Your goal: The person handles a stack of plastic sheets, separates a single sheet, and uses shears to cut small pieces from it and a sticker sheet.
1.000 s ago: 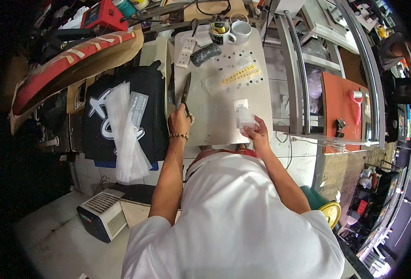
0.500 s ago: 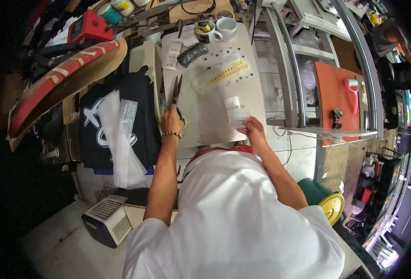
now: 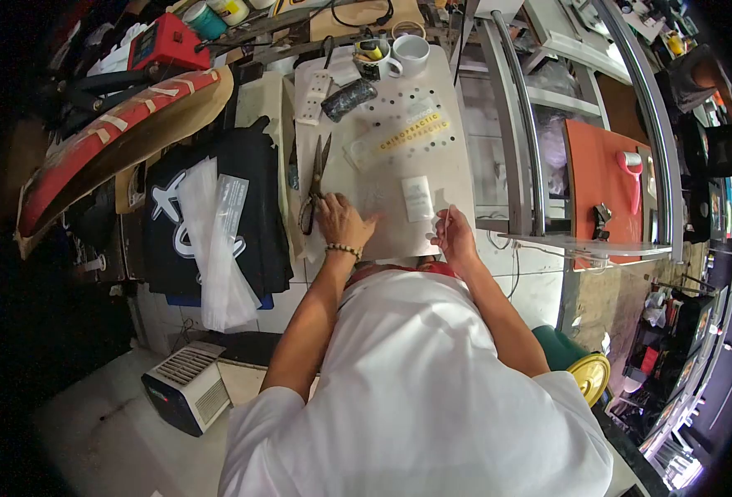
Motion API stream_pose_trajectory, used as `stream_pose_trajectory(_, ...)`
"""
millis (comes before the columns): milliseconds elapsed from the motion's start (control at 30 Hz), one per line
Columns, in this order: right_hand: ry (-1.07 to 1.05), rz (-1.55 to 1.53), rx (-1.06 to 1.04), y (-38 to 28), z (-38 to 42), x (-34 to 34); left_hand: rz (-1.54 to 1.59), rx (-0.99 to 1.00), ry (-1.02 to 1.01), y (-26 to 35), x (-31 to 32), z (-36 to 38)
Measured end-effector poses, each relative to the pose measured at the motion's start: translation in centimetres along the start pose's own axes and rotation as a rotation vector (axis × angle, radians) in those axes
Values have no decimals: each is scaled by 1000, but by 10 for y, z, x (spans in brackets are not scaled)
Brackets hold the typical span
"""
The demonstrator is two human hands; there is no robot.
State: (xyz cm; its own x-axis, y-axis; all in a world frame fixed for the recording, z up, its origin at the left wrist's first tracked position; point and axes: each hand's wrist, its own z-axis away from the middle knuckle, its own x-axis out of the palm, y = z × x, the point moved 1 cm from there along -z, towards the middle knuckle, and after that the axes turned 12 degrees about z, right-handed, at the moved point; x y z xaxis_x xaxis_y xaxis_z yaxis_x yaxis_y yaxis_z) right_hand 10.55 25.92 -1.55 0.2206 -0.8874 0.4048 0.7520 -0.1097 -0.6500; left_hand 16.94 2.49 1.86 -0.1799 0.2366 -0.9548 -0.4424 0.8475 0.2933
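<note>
On the pale board lie black scissors, their points away from me. My left hand is just right of their handles, with its fingers apart and nothing in it. My right hand pinches a thin clear sheet near the board's right front edge. A small white packet with faint print lies just left of that hand. Farther back are a clear film with yellow lettering, a dark wrapped roll, a white power strip and two mugs.
Folded black shirts with clear plastic sleeves on top are at the left. Behind them is a red curved piece. A metal frame stands to the right, beside an orange panel. A person's arm shows at the far right.
My left hand has let go of the scissors and moved right. The clear sheet has moved off the white packet and now stands edge-on in my right hand.
</note>
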Motion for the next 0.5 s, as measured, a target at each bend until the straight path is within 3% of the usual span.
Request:
stream_pose_trajectory(133,-6,41,5,-11,9,12,75,-64,-95,9,7,7)
stream_pose_trajectory(300,-12,256,-54,-11,11,12,52,-10,71,8,20,13)
stream_pose_trajectory(500,-69,151,-11,-5,2,-1,177,-13,16,11,26,8)
